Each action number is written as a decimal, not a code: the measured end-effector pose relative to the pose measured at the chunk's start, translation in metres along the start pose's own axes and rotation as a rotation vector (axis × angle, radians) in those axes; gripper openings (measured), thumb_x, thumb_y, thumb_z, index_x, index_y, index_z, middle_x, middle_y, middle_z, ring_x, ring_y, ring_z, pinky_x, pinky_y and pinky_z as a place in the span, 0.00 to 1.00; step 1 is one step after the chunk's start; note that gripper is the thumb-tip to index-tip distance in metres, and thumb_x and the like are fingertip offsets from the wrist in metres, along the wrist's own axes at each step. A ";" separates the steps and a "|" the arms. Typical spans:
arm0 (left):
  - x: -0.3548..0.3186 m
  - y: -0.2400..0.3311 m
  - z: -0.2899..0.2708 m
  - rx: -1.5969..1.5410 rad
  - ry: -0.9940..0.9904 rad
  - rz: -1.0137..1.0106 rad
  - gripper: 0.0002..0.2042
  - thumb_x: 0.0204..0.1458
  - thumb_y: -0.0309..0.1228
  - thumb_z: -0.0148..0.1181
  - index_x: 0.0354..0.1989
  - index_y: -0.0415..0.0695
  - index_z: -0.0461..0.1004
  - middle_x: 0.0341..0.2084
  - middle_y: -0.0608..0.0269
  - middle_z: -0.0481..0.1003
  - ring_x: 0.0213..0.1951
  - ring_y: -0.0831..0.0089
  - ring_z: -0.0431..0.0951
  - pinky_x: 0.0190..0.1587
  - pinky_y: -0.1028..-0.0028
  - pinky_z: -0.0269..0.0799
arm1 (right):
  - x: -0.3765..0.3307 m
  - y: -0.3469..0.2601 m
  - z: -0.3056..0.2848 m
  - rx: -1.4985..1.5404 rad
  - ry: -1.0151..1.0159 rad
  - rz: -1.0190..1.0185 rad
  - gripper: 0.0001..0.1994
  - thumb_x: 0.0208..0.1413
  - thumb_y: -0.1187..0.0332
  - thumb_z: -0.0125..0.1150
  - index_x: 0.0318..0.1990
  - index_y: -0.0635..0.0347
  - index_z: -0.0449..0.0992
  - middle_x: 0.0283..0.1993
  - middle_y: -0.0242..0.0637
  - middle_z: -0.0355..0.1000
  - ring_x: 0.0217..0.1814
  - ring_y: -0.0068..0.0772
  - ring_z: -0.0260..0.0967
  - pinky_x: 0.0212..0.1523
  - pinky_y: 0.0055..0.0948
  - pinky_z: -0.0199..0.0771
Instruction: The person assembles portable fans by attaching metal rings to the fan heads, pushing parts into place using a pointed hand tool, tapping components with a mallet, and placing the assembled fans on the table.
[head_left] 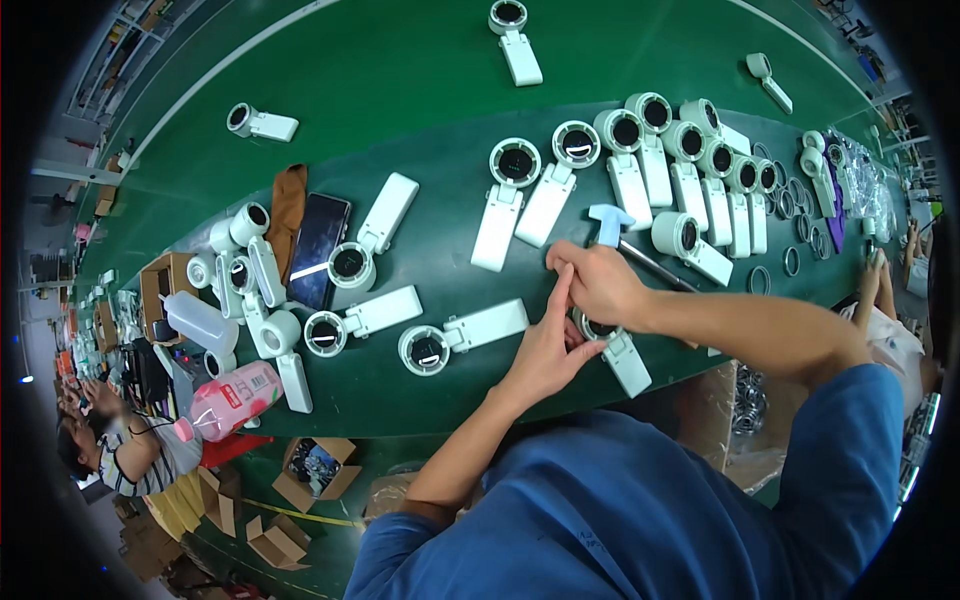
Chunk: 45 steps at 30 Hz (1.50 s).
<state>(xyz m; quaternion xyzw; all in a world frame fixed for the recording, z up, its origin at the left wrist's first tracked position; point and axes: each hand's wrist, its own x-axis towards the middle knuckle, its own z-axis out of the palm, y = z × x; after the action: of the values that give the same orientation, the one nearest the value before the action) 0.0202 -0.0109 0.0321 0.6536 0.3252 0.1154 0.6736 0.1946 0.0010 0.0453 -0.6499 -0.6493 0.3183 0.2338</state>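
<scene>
Close to the table's near edge, a white handheld fan (627, 365) has its round head mostly hidden under my hands. My left hand (545, 350) grips the left side of that head, with the thumb across it and the index finger stretched up. Over the head, my right hand (605, 285) is closed with curled fingers; what lies inside them is hidden. Just beyond the right knuckles is a light blue T-shaped tool head (610, 218), with a dark metal rod (658, 265) running from it under my right forearm. Whether the hand touches this tool, I cannot tell.
Several white handheld fans (485, 328) lie left of my hands, and more (690, 180) stand in rows beyond. Grey rings (792, 260) lie at right. A phone (320, 245), pink bottle (235, 400) and white squeeze bottle (200, 320) are at left. Other people sit on both sides.
</scene>
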 end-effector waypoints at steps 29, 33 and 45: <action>0.017 0.003 0.050 0.485 0.404 0.222 0.32 0.50 0.48 0.70 0.59 0.43 0.68 0.55 0.54 0.74 0.45 0.51 0.81 0.43 0.59 0.78 | -0.151 -0.175 -0.236 1.331 -0.430 -1.083 0.07 0.59 0.75 0.62 0.42 0.68 0.81 0.49 0.60 0.77 0.32 0.49 0.78 0.28 0.39 0.79; 0.024 0.009 0.050 0.546 0.403 0.200 0.32 0.47 0.48 0.72 0.58 0.45 0.69 0.52 0.55 0.76 0.44 0.54 0.82 0.44 0.62 0.78 | -0.160 -0.157 -0.253 1.307 -0.381 -1.151 0.09 0.59 0.69 0.64 0.44 0.63 0.82 0.50 0.56 0.77 0.35 0.47 0.77 0.31 0.42 0.77; 0.018 0.102 -0.010 0.935 -0.026 0.362 0.34 0.41 0.46 0.77 0.57 0.45 0.71 0.52 0.56 0.77 0.51 0.54 0.80 0.47 0.62 0.79 | -0.201 -0.076 -0.258 1.172 0.060 -1.329 0.11 0.58 0.67 0.64 0.46 0.61 0.83 0.51 0.51 0.78 0.39 0.46 0.76 0.33 0.43 0.75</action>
<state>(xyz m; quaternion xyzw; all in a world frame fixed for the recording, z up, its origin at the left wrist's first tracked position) 0.0550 0.0200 0.1254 0.9329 0.2150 0.0643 0.2818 0.3360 -0.1665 0.2999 0.0779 -0.6189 0.3810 0.6825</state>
